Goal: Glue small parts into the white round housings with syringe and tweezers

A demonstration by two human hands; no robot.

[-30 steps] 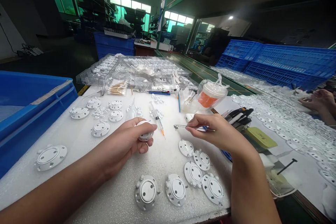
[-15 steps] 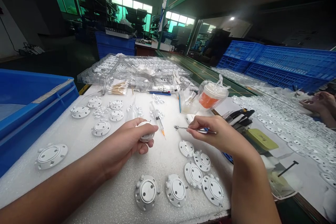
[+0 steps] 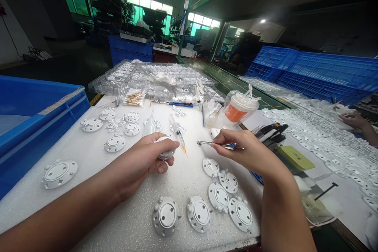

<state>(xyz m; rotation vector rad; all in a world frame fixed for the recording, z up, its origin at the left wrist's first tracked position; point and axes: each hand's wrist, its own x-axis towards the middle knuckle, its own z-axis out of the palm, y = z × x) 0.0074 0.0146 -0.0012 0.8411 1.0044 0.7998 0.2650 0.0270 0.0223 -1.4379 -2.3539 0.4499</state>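
Note:
My left hand (image 3: 156, 152) is closed around a round white plastic part (image 3: 165, 150), thumb across its top. In my right hand (image 3: 232, 141) is a pair of metal tweezers (image 3: 208, 143), pinched between thumb and fingers. A small greyish piece (image 3: 199, 144) sits at the tweezers' tip, too small to name. Between the hands lies a syringe (image 3: 180, 138) with an orange needle hub. Similar round white parts, each with two dark dots, stand below my hands, such as a white part (image 3: 199, 213), and to the left, such as a white part (image 3: 60, 172).
A blue bin (image 3: 44, 126) stands left of the white foam sheet (image 3: 124, 220). Cotton swabs (image 3: 134, 98), a bagged orange-and-white cup (image 3: 238, 108) and clear trays (image 3: 118, 75) of small parts sit farther back. At right are a yellow-green box (image 3: 296, 157), blue crates (image 3: 327, 71) and another person's hand (image 3: 354, 119).
My two hands keep nearly the same pose and hold the same things. The view has shifted slightly. At far right, the other person's hands have moved.

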